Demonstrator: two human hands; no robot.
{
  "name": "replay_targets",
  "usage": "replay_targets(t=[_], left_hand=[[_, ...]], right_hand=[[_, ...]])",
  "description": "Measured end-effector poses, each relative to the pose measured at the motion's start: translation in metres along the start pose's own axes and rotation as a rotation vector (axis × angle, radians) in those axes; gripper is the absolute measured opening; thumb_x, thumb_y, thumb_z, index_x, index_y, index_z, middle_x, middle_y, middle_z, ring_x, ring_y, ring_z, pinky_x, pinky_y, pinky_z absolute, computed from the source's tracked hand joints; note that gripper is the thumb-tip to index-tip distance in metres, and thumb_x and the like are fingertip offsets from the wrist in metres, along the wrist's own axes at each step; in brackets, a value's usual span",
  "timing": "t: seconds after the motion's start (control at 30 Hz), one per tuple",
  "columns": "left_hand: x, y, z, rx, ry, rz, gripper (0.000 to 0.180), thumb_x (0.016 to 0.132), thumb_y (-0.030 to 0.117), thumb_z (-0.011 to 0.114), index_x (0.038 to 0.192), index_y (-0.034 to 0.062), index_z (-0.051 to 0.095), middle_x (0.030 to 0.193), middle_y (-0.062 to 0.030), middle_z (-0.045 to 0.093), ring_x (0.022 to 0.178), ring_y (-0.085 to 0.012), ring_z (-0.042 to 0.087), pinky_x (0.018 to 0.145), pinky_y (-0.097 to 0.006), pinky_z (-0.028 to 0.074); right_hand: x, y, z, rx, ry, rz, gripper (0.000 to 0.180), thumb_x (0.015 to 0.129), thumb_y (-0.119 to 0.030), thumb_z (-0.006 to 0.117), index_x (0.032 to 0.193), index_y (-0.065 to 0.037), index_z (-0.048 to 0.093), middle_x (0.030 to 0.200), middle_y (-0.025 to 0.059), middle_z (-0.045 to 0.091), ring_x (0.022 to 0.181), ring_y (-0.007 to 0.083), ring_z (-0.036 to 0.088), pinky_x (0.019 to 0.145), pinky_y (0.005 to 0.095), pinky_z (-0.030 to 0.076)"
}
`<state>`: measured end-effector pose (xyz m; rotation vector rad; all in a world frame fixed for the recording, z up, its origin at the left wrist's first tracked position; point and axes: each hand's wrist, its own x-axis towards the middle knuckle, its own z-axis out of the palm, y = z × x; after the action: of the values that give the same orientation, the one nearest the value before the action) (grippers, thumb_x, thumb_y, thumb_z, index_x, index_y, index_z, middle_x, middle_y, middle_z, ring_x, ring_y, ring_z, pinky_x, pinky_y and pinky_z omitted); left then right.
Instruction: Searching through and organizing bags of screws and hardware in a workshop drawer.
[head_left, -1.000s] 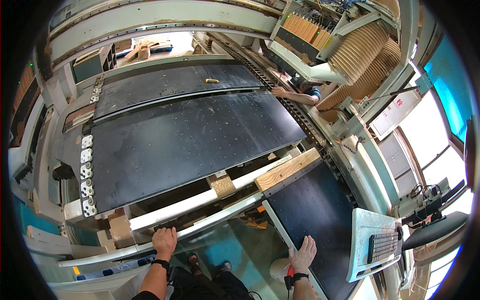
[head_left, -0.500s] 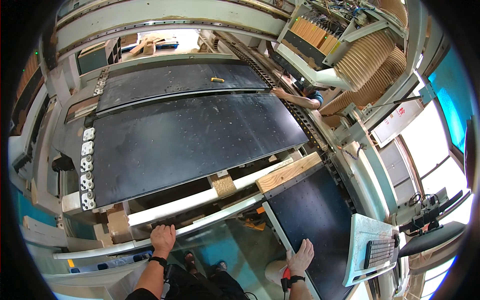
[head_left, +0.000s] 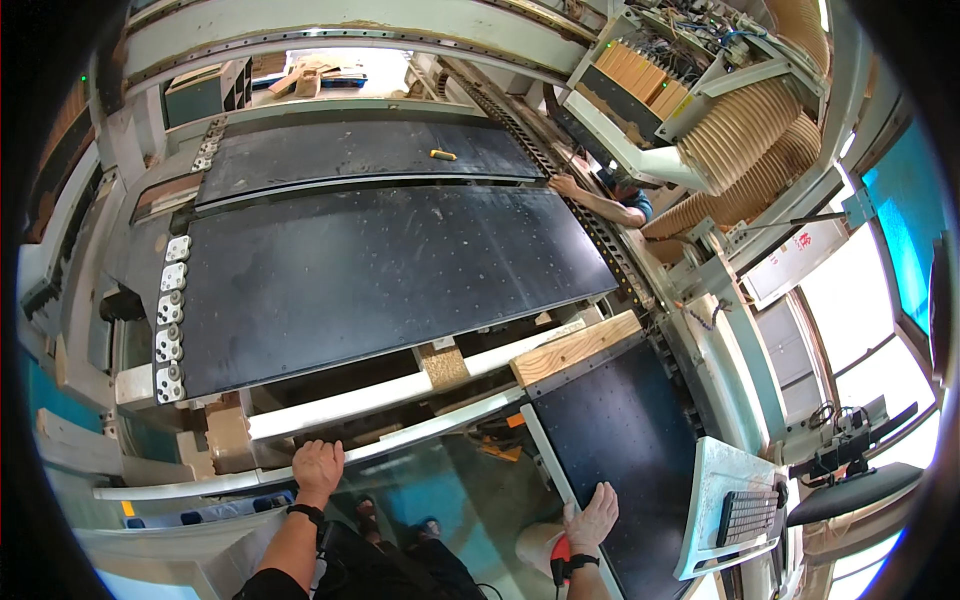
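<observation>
Ahead of the bed (head_left: 380, 270), the rail (head_left: 440, 427) is topped by the left hand (head_left: 318, 470), grip unclear; the panel's (head_left: 625, 430) left edge is touched by the right hand (head_left: 592, 520), fingers extended; red writing is noted on a white board (head_left: 795, 264).

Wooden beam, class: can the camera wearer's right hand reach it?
Probably yes, perhaps with a lean: the right hand is by the left edge of the smaller dark panel, and nothing visible blocks the way to the wooden beam.

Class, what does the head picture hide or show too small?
In the head view:
Left hand: palm, hidden by the hand's back.
Right hand: palm, likewise hidden.
Right forearm: remainder, cut off by lower edge.
Co-worker: legs, hidden behind the machine.
Keyboard: key markings, too small.
</observation>
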<state>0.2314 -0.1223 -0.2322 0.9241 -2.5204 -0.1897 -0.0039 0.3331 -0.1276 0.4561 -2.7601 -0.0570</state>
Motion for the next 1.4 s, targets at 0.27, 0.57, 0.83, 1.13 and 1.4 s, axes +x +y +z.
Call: replay_targets(t=[0.27, 0.57, 0.83, 1.13, 1.4], left_hand=[[-0.0013, -0.0022, 0.0016, 0.001, -0.001, 0.003, 0.034, 0.092, 0.025, 0.066, 0.064, 0.0080, 0.062, 0.068, -0.0098, 0.061, 0.070, -0.0309, 0.062, 0.065, -0.044, 0.051], [-0.0006, -0.0005, -0.0016, -0.001, -0.010, 0.000, 0.033, 0.092, 0.025, 0.067, 0.064, 0.0082, 0.063, 0.069, -0.0092, 0.061, 0.071, -0.0301, 0.062, 0.065, -0.044, 0.051], [-0.0001, -0.0001, 0.0008, 0.011, -0.004, -0.002, 0.033, 0.091, 0.026, 0.067, 0.064, 0.0081, 0.063, 0.069, -0.0094, 0.061, 0.071, -0.0302, 0.062, 0.065, -0.044, 0.051], [-0.0010, -0.0009, 0.0011, 0.000, -0.014, -0.017, 0.033, 0.091, 0.026, 0.067, 0.064, 0.0079, 0.064, 0.070, -0.0088, 0.062, 0.071, -0.0295, 0.063, 0.065, -0.044, 0.051], [-0.0008, -0.0001, -0.0001, 0.017, -0.040, -0.024, 0.033, 0.091, 0.026, 0.067, 0.064, 0.0077, 0.065, 0.069, -0.0089, 0.062, 0.071, -0.0292, 0.063, 0.066, -0.043, 0.051]], right_hand=[[0.0008, -0.0025, -0.0019, 0.003, -0.004, -0.005, 0.070, 0.082, -0.034, 0.073, 0.138, 0.000, 0.049, 0.144, 0.0171, 0.051, 0.136, 0.0383, 0.045, 0.114, 0.0503, 0.036], [0.0006, -0.0012, -0.0031, 0.003, -0.003, -0.018, 0.070, 0.083, -0.035, 0.072, 0.138, 0.001, 0.049, 0.143, 0.0181, 0.051, 0.136, 0.0388, 0.045, 0.114, 0.0507, 0.036], [0.0014, -0.0009, -0.0020, -0.004, -0.007, -0.014, 0.072, 0.081, -0.035, 0.073, 0.139, 0.000, 0.049, 0.144, 0.0173, 0.051, 0.137, 0.0384, 0.045, 0.114, 0.0509, 0.036], [0.0003, -0.0003, 0.0001, -0.009, -0.023, 0.004, 0.073, 0.079, -0.035, 0.074, 0.139, -0.001, 0.049, 0.145, 0.0166, 0.050, 0.138, 0.0377, 0.044, 0.115, 0.0505, 0.035], [0.0004, -0.0014, -0.0019, -0.011, -0.017, -0.001, 0.072, 0.081, -0.035, 0.074, 0.139, 0.000, 0.049, 0.144, 0.0169, 0.050, 0.137, 0.0378, 0.044, 0.115, 0.0503, 0.035]])
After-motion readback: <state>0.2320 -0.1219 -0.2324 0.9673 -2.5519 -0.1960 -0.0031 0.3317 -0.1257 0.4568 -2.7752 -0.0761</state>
